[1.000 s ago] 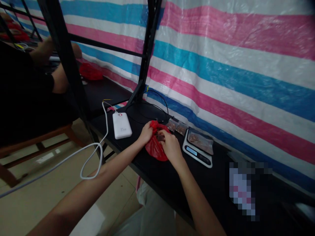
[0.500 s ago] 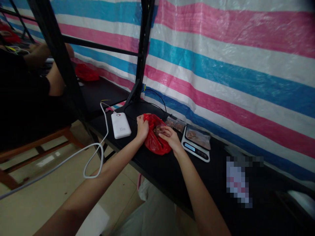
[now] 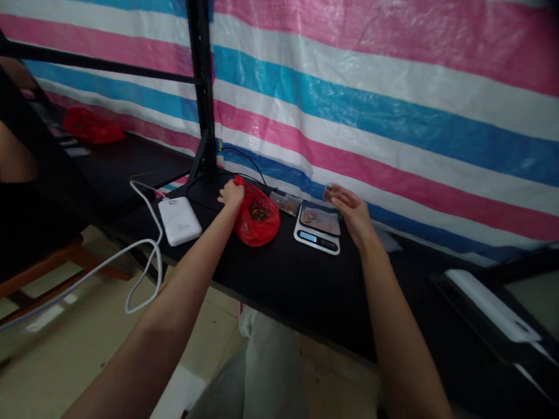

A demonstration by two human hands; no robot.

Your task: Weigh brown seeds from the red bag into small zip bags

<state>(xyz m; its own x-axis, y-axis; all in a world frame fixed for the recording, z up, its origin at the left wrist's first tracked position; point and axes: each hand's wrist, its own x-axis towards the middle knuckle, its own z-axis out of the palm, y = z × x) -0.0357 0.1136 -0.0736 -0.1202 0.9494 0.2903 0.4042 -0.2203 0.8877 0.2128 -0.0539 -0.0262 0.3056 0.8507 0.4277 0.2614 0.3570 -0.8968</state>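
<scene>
My left hand (image 3: 230, 194) is closed on the gathered rim of a red plastic bag (image 3: 257, 231). Small brown pieces (image 3: 259, 213) lie inside the bag's mouth. My right hand (image 3: 353, 210) is raised behind and right of a white digital kitchen scale (image 3: 324, 245), its fingers pinching a small brownish thing (image 3: 331, 192) whose kind I cannot make out. On the scale's black platform rests a clear zip bag (image 3: 321, 221) with brown pieces in it. Between the red bag and the scale lies another clear bag (image 3: 286, 203) of similar pieces.
Left of my left hand a white power bank (image 3: 179, 222) lies on the black table (image 3: 279, 279) with a white cable looping off the edge. Another white device (image 3: 493, 305) is at the right. A black metal post (image 3: 201, 75) rises behind. A person's arm (image 3: 15, 154) shows at far left.
My right hand has come out of the red bag and moved right, past the scale, with a small thing in its fingers. My left hand still grips the bag's rim. The view has turned right.
</scene>
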